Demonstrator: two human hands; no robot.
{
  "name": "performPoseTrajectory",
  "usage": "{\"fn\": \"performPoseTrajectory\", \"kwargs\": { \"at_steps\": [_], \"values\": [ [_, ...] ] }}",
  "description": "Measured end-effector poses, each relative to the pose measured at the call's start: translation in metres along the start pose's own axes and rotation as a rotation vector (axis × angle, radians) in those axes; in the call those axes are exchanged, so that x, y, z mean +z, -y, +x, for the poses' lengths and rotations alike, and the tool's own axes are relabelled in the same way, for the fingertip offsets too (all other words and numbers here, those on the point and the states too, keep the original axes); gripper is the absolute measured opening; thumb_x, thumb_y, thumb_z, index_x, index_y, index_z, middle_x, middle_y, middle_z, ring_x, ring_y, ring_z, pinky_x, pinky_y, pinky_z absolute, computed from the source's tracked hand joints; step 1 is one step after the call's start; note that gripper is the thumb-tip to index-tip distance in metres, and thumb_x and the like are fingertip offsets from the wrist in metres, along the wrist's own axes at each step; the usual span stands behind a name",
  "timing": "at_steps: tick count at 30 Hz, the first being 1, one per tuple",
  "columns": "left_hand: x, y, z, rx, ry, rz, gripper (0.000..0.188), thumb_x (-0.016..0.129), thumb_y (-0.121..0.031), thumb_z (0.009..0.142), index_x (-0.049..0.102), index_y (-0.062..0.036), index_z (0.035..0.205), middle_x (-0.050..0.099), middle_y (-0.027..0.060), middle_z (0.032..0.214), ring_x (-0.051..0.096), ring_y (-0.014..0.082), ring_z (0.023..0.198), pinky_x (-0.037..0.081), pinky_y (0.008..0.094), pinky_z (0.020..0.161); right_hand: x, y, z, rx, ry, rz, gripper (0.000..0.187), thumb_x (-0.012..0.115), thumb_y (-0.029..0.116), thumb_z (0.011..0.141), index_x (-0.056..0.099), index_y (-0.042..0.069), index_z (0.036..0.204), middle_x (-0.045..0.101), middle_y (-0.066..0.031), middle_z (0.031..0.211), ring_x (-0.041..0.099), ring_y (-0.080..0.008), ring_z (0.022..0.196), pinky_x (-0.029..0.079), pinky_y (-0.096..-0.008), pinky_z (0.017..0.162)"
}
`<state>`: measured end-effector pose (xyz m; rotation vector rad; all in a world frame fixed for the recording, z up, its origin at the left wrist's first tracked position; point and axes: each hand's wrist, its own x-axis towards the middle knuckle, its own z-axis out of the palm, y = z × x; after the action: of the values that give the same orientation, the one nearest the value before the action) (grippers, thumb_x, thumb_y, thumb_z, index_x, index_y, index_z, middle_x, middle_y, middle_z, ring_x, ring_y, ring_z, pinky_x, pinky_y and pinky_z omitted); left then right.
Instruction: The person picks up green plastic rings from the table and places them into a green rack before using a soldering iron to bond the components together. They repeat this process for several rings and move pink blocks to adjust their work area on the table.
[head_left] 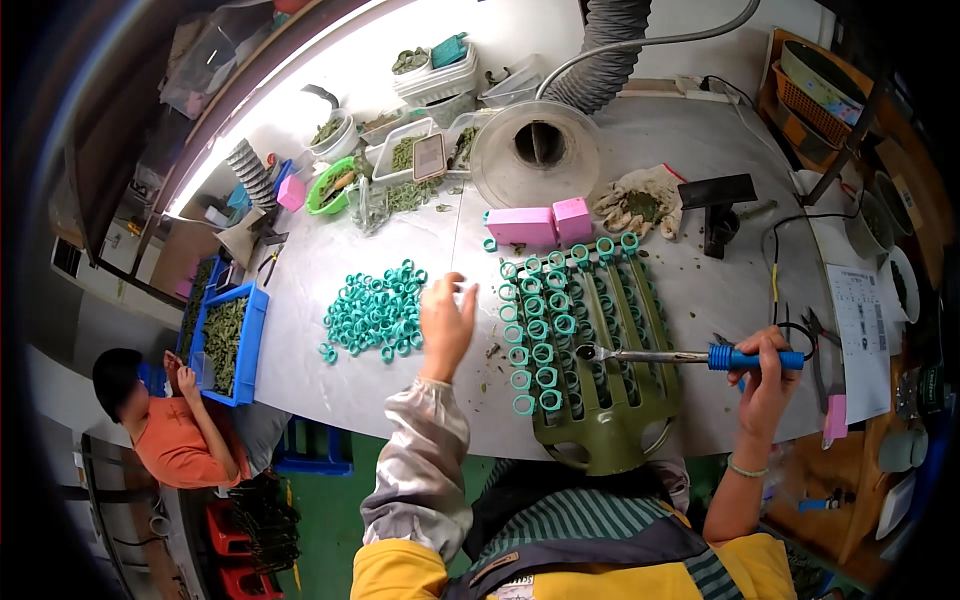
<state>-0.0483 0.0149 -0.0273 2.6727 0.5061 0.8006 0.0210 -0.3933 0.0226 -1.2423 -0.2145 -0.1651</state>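
My right hand (765,375) is wrapped round the blue handle of what looks like a soldering iron (650,356). Its metal shaft points left, and the dark tip is over an olive-green slotted rack (615,425). Rows of teal rings (536,328) stand along the rack's left side and far end. To the left of the rack, my left hand (447,325) hovers at the right edge of a loose pile of teal rings (375,312). Its thumb and fingers are apart, and I see nothing between them.
Pink blocks (525,227), a soiled glove (645,200) and a black stand (718,210) are beyond the rack. Behind them is a round extraction hood (535,160). Pliers (822,350) lie at right. A person in orange (190,440) sits left by a blue tray (250,345).
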Motion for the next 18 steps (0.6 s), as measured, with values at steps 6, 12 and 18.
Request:
{"fn": "performPoseTrajectory", "kwargs": {
  "at_steps": [6, 12, 18],
  "values": [
    [0.004, 0.043, -0.019, 0.054, 0.078, 0.440, 0.026, 0.072, -0.020, 0.085, 0.065, -0.0053, 0.106, 0.067, 0.0116, 0.103, 0.061, 0.0303, 0.090, 0.049, 0.0410, 0.077, 0.001, 0.002, 0.000, -0.028, -0.006, -0.029, 0.026, 0.058, 0.015, 0.095, 0.061, -0.001, 0.075, 0.060, -0.0046, 0.076, 0.057, -0.0114, 0.049, 0.048, -0.0223, 0.042],
    [-0.029, -0.027, -0.023, -0.180, 0.259, -0.633, 0.031, 0.067, 0.002, 0.086, 0.064, -0.0030, 0.116, 0.065, 0.0121, 0.108, 0.067, 0.0196, 0.091, 0.055, 0.0276, 0.074, -0.009, 0.005, 0.000, -0.039, -0.002, -0.058, 0.024, 0.058, 0.015, 0.095, 0.062, -0.001, 0.077, 0.060, -0.0051, 0.077, 0.057, -0.0113, 0.050, 0.048, -0.0227, 0.043],
    [-0.038, -0.100, -0.045, 0.200, 0.366, -0.580, 0.029, 0.069, 0.003, 0.084, 0.067, -0.0037, 0.112, 0.066, 0.0095, 0.111, 0.066, 0.0234, 0.095, 0.053, 0.0318, 0.082, -0.008, 0.004, -0.001, -0.041, 0.029, -0.042, 0.024, 0.059, 0.015, 0.096, 0.063, -0.001, 0.079, 0.060, -0.0068, 0.079, 0.058, -0.0121, 0.051, 0.049, -0.0234, 0.043]
  ]
}}
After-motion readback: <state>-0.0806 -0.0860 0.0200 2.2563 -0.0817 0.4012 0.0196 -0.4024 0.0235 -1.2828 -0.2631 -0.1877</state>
